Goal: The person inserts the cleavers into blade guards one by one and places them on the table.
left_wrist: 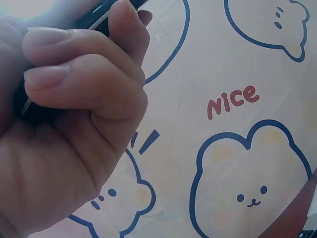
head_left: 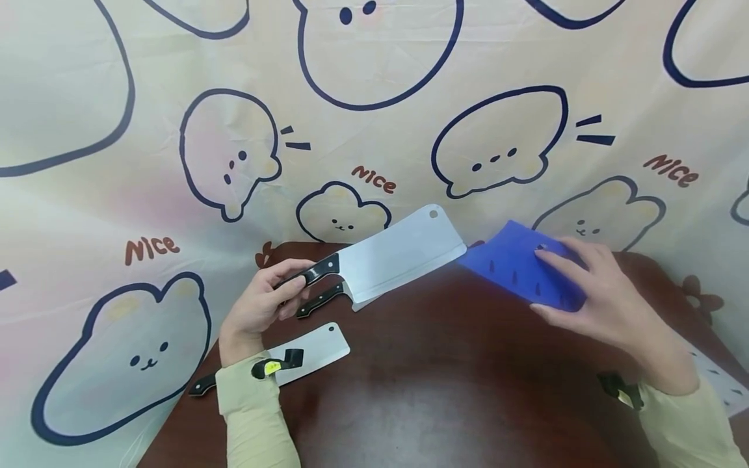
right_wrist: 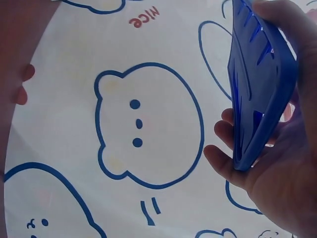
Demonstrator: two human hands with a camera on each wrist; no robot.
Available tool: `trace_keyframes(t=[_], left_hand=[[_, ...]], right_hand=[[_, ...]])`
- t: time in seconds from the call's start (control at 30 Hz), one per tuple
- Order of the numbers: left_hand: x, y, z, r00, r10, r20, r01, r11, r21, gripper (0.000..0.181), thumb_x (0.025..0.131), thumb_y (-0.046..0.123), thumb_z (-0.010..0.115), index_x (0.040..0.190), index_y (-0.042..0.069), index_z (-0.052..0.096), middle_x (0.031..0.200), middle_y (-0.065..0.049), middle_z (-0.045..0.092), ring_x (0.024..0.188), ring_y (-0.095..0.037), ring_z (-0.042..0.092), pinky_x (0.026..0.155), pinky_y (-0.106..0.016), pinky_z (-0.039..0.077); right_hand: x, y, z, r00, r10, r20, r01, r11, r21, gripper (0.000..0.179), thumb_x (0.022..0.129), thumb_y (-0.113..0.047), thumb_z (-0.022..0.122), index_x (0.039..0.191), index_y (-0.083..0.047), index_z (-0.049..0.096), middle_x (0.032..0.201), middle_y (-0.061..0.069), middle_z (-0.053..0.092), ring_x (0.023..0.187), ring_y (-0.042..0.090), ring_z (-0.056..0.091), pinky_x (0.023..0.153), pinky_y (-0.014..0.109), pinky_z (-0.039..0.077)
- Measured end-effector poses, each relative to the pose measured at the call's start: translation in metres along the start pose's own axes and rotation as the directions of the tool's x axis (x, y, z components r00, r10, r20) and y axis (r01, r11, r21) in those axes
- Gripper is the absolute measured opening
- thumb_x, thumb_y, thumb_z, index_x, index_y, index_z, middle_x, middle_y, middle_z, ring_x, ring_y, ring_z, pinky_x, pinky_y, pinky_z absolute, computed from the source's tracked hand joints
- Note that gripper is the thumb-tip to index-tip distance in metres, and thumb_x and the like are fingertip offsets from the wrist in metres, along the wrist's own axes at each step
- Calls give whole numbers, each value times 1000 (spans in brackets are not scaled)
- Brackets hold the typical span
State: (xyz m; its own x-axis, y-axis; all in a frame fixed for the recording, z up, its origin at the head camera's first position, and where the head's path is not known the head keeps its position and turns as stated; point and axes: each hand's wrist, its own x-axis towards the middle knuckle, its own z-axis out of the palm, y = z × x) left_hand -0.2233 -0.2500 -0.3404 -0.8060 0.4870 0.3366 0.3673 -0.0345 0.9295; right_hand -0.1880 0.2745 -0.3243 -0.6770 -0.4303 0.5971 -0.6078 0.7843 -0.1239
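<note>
My left hand (head_left: 272, 296) grips the black riveted handle of a cleaver (head_left: 400, 257), its broad blade pointing right above the table. In the left wrist view, curled fingers (left_wrist: 94, 74) wrap that handle. My right hand (head_left: 608, 292) pinches a blue plastic blade cover (head_left: 515, 266) with drop-shaped slots; in the right wrist view the blue cover (right_wrist: 262, 89) appears edge-on between thumb and fingers. The blade's tip overlaps the cover's left corner in the head view; I cannot tell whether they touch.
A second cleaver's black handle (head_left: 322, 300) shows below the held one, its blade mostly hidden. Another cleaver (head_left: 318, 348) lies under my left wrist. A white slotted piece (head_left: 716, 377) lies at the right of the dark table (head_left: 421, 403). A printed cloth (head_left: 404, 143) hangs behind.
</note>
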Motion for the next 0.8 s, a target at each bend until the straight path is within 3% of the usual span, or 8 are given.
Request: trace_keyframes(t=[0.13,0.43,0.8], left_hand=[[-2,-1,-4,1000,18,4,-18,1000,0,28,102,3,45,126,7,58,80,-7,60,45,-21,41,42,-29,39],[-8,-7,-14,999,45,24,-45,999,-3,29,103,2,41,123,9,61,81,-3,63,46,-22,41,43,-30,39],[-14,-2,-15,990,127,66,-124,991,-49,32,104,1,37,126,5,59,84,-1,65,47,-21,41,41,-31,36]], right_hand=[[1,-3,2,999,-36,2,36,999,-2,93,54,-28,92,139,-19,55,143,16,45,126,39,40,78,67,51],[-1,-20,16,979,-202,9,202,979,-16,86,55,-38,90,134,-20,60,149,14,45,128,36,42,80,59,55],[-4,-39,7,979,-203,15,203,979,-4,86,54,-42,91,133,-23,61,151,11,43,130,32,40,78,55,57]])
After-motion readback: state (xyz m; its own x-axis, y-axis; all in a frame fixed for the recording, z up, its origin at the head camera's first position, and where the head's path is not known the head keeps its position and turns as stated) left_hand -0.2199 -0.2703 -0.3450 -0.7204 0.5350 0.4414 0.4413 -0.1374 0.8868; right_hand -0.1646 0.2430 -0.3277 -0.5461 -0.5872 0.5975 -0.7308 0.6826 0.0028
